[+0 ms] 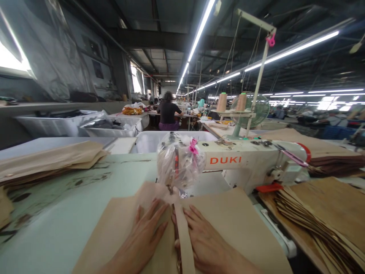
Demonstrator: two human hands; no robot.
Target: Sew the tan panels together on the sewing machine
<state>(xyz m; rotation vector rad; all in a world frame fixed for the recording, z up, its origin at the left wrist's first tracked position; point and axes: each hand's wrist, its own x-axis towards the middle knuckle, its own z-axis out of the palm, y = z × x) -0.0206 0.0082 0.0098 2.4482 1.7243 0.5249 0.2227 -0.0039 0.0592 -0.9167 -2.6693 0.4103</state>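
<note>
Beige fabric (228,217) lies across the bed of a white sewing machine (242,161) marked DUKI. Its needle end is wrapped in clear plastic tied with a pink band, and the cloth runs under the presser foot (170,189). My left hand (142,236) rests flat on the left part of the fabric, fingers spread. A narrow beige fabric strip (184,236) runs toward the foot, and my right hand (207,238) holds it, with fingertips showing on both sides. Between the strip and the left part is a dark gap; what lies inside is hard to make out.
Stacked beige pieces lie at left (57,158) and right (327,213). White bins (114,127) stand beyond the table. Thread cones (222,102) and a green fan (253,108) are behind the machine. Scissors (292,156) lie on top of it. Another person (169,114) sits farther back.
</note>
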